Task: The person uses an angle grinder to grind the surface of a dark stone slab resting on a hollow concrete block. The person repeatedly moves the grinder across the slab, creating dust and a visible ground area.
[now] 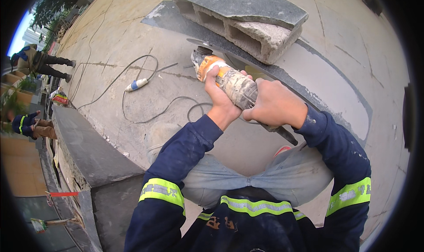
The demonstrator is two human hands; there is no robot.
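An angle grinder [227, 77], orange at its head and with a dust-caked pale body, lies across both hands at the centre. My left hand [218, 97] wraps round its front body, thumb on top. My right hand [276, 102] grips its rear end. The disc at the grinder's head is near the edge of a long grey stone slab [329, 84] with a pale curved patch. On that slab rests a hollow concrete block [260, 47], with a broken dark stone piece [247, 5] on top of it.
A cable with a blue-and-white connector [136, 85] loops across the concrete ground at left. Grey slabs [88, 146] border a drop at lower left. Two other people, one bending [42, 60], one in high-visibility clothing [24, 125], are at far left. My bent knees are below my hands.
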